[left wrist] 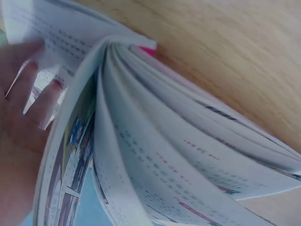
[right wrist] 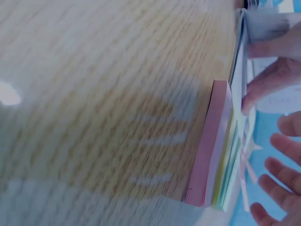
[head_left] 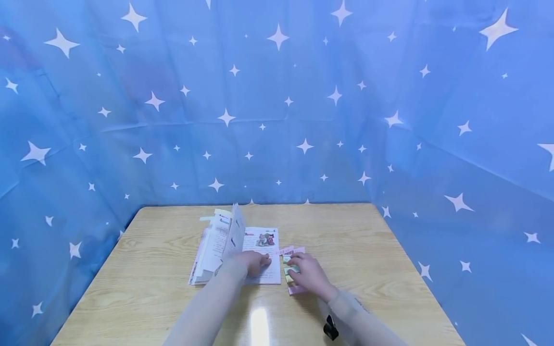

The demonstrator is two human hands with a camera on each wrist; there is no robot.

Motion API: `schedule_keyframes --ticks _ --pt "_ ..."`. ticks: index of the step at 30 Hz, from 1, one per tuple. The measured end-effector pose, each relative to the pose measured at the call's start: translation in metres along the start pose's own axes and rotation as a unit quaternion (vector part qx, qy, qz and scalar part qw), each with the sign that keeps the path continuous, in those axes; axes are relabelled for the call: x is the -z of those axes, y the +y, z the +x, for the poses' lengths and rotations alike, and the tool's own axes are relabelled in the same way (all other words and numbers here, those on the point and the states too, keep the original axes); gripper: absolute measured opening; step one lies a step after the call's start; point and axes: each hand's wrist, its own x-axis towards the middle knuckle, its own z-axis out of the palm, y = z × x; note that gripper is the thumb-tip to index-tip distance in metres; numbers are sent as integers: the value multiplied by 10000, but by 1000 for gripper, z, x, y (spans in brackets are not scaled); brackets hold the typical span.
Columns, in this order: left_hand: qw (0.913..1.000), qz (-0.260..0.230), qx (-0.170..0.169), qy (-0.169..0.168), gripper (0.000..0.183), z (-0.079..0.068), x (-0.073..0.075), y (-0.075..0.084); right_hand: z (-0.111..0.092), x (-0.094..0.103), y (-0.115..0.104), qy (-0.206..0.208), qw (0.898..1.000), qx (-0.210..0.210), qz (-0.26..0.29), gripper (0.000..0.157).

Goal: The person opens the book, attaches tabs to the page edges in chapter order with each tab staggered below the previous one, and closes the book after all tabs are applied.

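A book with printed text and a small picture lies spread on the table, some pages standing up at its middle. My left hand rests on the right page, fingers extended. Seen in the left wrist view, the left hand lies behind the fanned pages. Beside the book is a block of sticky index tabs in pink, lilac, yellow and green. My right hand is over these tabs; its fingers are loosely bent and spread, with nothing held between them.
Pink strips stick out at the book's right edge, and pale tabs at its upper left. The wooden table extends to both sides. A blue curtain with white stars hangs behind it.
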Motion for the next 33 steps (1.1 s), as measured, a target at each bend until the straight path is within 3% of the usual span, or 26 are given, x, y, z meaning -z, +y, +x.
schedule_keyframes --ticks 4,7,12,17,23,27,30,33 --pt "9901 889 -1089 15 80 1 -7 -6 -1 -2 1 -14 10000 -61 39 21" --pt "9815 1249 -1447 125 86 2 -15 -7 -6 -3 6 124 9996 -240 100 19" --pt "9654 1819 -1801 508 80 4 -19 -9 -10 -2 14 428 9969 -610 239 16" --pt "9661 1815 -1768 489 77 6 -13 -8 -8 2 18 606 9934 -815 532 15" --pt "9832 1097 -1416 343 66 10 -9 -15 -5 -1 15 634 9922 -874 620 13" --pt "9861 925 -1341 315 56 15 -4 -14 -1 -1 8 415 9978 -318 404 14" --pt "9852 973 -1367 353 54 16 -1 -12 1 -3 -1 -72 9994 299 163 16" --pt "9841 1024 -1415 328 56 16 -2 -13 3 -8 -12 -551 9947 870 8 15"
